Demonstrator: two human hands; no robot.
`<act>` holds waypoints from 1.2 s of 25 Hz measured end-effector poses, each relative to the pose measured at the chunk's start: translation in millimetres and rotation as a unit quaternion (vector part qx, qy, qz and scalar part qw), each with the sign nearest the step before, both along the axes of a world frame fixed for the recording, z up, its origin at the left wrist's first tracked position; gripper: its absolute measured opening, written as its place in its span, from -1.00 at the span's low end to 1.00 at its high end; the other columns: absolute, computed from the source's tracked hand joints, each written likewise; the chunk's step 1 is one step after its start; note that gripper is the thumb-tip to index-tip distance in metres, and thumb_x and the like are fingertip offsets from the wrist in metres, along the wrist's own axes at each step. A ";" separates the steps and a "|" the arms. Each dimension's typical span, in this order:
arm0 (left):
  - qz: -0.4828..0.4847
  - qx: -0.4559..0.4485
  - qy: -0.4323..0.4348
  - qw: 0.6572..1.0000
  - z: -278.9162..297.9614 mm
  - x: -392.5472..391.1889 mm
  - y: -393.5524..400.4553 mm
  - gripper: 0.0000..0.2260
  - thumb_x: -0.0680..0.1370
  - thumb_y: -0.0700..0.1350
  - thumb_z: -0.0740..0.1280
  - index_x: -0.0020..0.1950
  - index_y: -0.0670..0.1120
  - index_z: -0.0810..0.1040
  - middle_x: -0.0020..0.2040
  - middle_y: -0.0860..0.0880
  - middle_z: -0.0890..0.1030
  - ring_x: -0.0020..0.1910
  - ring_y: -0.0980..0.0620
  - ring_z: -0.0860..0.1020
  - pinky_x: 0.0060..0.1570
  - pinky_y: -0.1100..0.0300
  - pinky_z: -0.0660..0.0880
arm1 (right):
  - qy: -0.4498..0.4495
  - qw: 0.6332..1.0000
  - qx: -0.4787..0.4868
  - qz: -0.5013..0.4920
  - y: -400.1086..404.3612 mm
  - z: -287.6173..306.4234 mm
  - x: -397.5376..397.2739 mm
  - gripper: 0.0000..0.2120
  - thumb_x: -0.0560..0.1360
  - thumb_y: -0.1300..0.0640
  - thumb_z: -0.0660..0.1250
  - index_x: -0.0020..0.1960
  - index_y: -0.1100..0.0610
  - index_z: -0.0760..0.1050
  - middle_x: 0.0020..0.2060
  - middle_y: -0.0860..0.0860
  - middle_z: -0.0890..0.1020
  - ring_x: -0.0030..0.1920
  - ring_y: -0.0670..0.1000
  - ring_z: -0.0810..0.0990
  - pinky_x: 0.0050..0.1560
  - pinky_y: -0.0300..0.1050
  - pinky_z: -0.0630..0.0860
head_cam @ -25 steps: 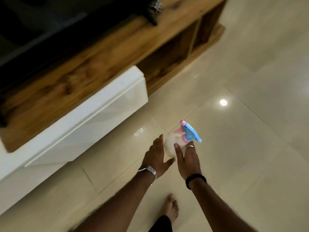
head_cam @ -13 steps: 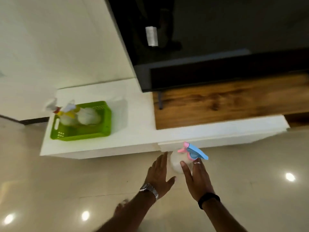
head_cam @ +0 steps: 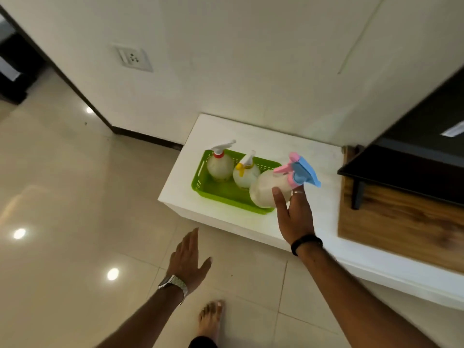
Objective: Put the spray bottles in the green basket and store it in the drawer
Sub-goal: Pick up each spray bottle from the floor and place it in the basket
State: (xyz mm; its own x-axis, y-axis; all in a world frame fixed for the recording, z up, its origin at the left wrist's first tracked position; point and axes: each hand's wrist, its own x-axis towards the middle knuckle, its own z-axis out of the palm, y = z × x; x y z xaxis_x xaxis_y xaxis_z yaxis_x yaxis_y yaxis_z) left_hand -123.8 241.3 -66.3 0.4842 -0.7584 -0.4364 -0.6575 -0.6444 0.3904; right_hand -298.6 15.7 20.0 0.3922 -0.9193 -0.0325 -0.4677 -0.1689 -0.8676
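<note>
A green basket (head_cam: 221,190) sits on the left end of a low white cabinet (head_cam: 251,222). Two spray bottles stand upright inside it: one with a red collar (head_cam: 219,165) at the left and one with a yellow trigger (head_cam: 244,175) beside it. My right hand (head_cam: 293,214) grips a third round bottle with a blue and pink spray head (head_cam: 268,189), tilted, over the basket's right end. My left hand (head_cam: 188,259) hangs lower, over the floor, fingers spread and holding nothing.
The white cabinet runs right under a wood panel (head_cam: 401,227) and a dark shelf (head_cam: 401,167). A wall with a socket (head_cam: 133,57) rises behind it. Glossy floor tiles (head_cam: 75,222) lie in front, and my bare foot (head_cam: 211,320) stands there.
My view swung left toward the basket. My right hand carried the blue-headed bottle up over the basket's right end. My left hand came off the bottle and dropped back.
</note>
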 end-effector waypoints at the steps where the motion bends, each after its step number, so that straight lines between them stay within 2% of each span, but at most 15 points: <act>1: 0.006 -0.001 0.002 1.000 -0.4 12.0 1.6 -0.18 0.55 0.17 0.28 0.65 -0.04 -0.11 0.64 -0.08 0.10 0.57 -0.10 0.23 0.40 -0.04 0.35 | 0.012 1.000 -0.012 0.001 -4.7 -3.0 13.7 -0.59 0.63 -0.06 0.24 0.41 0.09 0.33 0.24 0.05 0.56 0.21 0.00 0.53 0.19 -0.14 0.48; 3: 0.013 0.003 0.007 1.000 -5.5 32.8 4.6 -0.19 0.55 0.16 0.28 0.65 -0.05 -0.09 0.63 -0.09 0.11 0.56 -0.12 0.25 0.40 -0.06 0.36 | 0.056 0.998 -0.032 0.004 -12.1 -15.8 30.9 -0.57 0.63 -0.04 0.24 0.40 0.17 0.36 0.23 0.13 0.57 0.22 0.11 0.54 0.23 0.03 0.51; 5: 0.013 0.006 0.007 1.000 -10.6 49.4 5.8 -0.20 0.56 0.15 0.28 0.64 -0.05 -0.08 0.63 -0.09 0.12 0.55 -0.12 0.26 0.39 -0.07 0.38 | 0.116 0.992 -0.049 -0.003 -13.9 -31.7 36.5 -0.55 0.62 -0.03 0.24 0.39 0.23 0.38 0.21 0.18 0.58 0.21 0.18 0.55 0.22 0.12 0.50; 8: -0.008 0.001 -0.002 1.000 -17.0 67.6 2.5 -0.21 0.56 0.14 0.27 0.64 -0.07 -0.05 0.62 -0.11 0.14 0.57 -0.11 0.23 0.39 -0.06 0.38 | 0.228 0.970 -0.085 -0.026 -12.9 -55.0 35.4 -0.55 0.62 -0.06 0.23 0.30 0.30 0.43 0.12 0.23 0.60 0.12 0.26 0.57 0.13 0.15 0.45; 10: -0.029 -0.021 -0.009 0.999 -19.5 74.4 -5.5 -0.21 0.56 0.13 0.27 0.65 -0.09 -0.05 0.64 -0.12 0.10 0.60 -0.12 0.16 0.44 -0.08 0.35 | 0.259 0.960 -0.099 -0.032 -10.3 -65.5 36.8 -0.58 0.61 -0.05 0.24 0.22 0.31 0.45 0.09 0.23 0.59 0.10 0.27 0.57 0.16 0.18 0.41; 13: -0.042 -0.064 -0.014 0.997 -21.2 77.2 -27.1 -0.21 0.56 0.10 0.28 0.65 -0.10 -0.06 0.66 -0.10 0.00 0.63 -0.11 0.07 0.48 -0.08 0.26 | 0.270 0.958 -0.093 -0.031 -9.2 -77.9 41.2 -0.57 0.62 -0.06 0.23 0.24 0.30 0.44 0.25 0.24 0.53 0.28 0.26 0.50 0.26 0.21 0.35; 16: -0.051 -0.079 -0.006 0.996 -22.2 75.6 -48.9 -0.22 0.56 0.08 0.29 0.64 -0.11 -0.04 0.66 -0.10 -0.01 0.64 -0.10 0.05 0.47 -0.07 0.24 | 0.294 0.951 -0.094 -0.026 -7.0 -89.4 41.8 -0.56 0.63 -0.07 0.21 0.33 0.25 0.42 0.54 0.16 0.28 0.58 0.11 0.16 0.37 0.18 0.20; 18: -0.056 -0.073 0.000 0.996 -23.8 74.1 -54.4 -0.22 0.56 0.08 0.29 0.64 -0.12 -0.04 0.66 -0.11 -0.01 0.64 -0.11 0.05 0.47 -0.09 0.25 | 0.293 0.951 -0.097 -0.033 -5.0 -97.3 41.8 -0.58 0.62 -0.08 0.23 0.31 0.22 0.43 0.61 0.13 0.11 0.61 0.09 0.00 0.36 0.21 0.19; 19: -0.059 -0.068 0.002 0.996 -25.2 72.9 -55.4 -0.22 0.57 0.07 0.29 0.64 -0.12 -0.04 0.66 -0.11 -0.02 0.64 -0.11 0.04 0.48 -0.10 0.25 | 0.290 0.952 -0.091 -0.040 -4.9 -100.8 41.1 -0.61 0.61 -0.10 0.25 0.23 0.21 0.46 0.61 0.14 0.07 0.61 0.09 -0.03 0.35 0.23 0.21; 22: -0.078 -0.069 0.002 0.995 -28.0 69.5 -56.6 -0.21 0.57 0.07 0.29 0.65 -0.12 -0.09 0.67 -0.09 -0.07 0.65 -0.09 0.00 0.50 -0.07 0.21 | 0.290 0.953 -0.065 -0.056 -7.1 -107.8 36.4 -0.62 0.59 -0.16 0.27 0.07 0.18 0.50 0.61 0.14 0.06 0.61 0.09 -0.03 0.32 0.27 0.25; 26: -0.092 -0.078 0.004 0.993 -29.5 68.0 -61.5 -0.18 0.56 0.05 0.30 0.65 -0.12 -0.13 0.67 -0.10 -0.09 0.65 -0.11 0.00 0.50 -0.06 0.20 | 0.286 0.955 -0.041 -0.070 -6.4 -109.6 37.2 -0.60 0.58 -0.17 0.28 0.12 0.17 0.50 0.61 0.10 0.08 0.61 0.07 0.01 0.32 0.25 0.27; 28: -0.101 -0.077 0.004 0.992 -29.9 68.6 -64.6 -0.18 0.56 0.06 0.29 0.64 -0.12 -0.13 0.67 -0.11 -0.07 0.64 -0.12 0.01 0.50 -0.07 0.20 | 0.282 0.956 -0.025 -0.073 -5.1 -107.9 39.9 -0.58 0.57 -0.16 0.28 0.21 0.17 0.49 0.62 0.10 0.07 0.61 0.07 0.01 0.33 0.27 0.29; 30: -0.106 -0.071 0.000 0.992 -30.1 69.3 -65.5 -0.18 0.57 0.07 0.28 0.64 -0.13 -0.13 0.67 -0.11 -0.07 0.64 -0.12 0.00 0.50 -0.07 0.19 | 0.264 0.961 -0.012 -0.076 2.0 -103.3 39.1 -0.42 0.56 -0.19 0.28 0.46 0.09 0.30 0.63 0.08 0.01 0.61 0.06 0.00 0.36 0.26 0.27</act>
